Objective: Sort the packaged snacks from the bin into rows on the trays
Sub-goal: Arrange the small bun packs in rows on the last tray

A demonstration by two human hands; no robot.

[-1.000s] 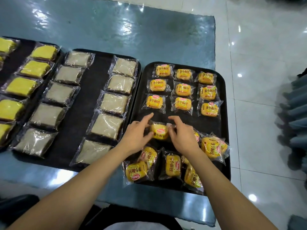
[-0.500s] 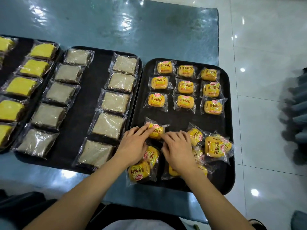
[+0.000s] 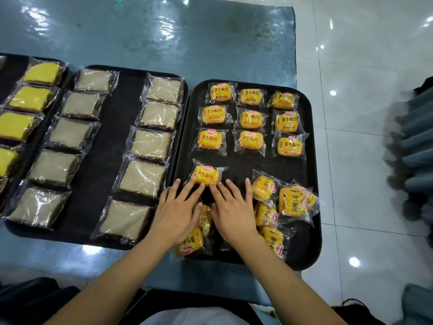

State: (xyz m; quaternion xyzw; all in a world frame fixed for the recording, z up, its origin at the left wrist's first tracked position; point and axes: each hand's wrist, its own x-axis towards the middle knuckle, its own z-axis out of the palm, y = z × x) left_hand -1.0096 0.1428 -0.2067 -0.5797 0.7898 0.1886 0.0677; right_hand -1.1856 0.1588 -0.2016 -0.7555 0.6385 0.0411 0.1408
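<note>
Both your left hand (image 3: 176, 214) and right hand (image 3: 232, 213) lie flat, straight fingertips touching the bread packet (image 3: 206, 175) on the right tray (image 3: 312, 249).

The surface (image 3: 145, 36) is covered with a blue-green glossy sheet, a little wrinkled, and many white reflections of lamps lie on it. Its right edge runs straight from the far side toward the camera. To the right of it is the floor (image 3: 365, 55), made of large pale grey tiles with thin dark joints. The tiles are polished, and small round light spots (image 3: 333, 92) shine on them in several places. At the far right border stands something grey-blue with horizontal ridges (image 3: 417, 141); it is blurred, perhaps stacked chairs or folded cloth. At the bottom left corner is a dark shape (image 3: 28, 299), too unclear to name.
</note>
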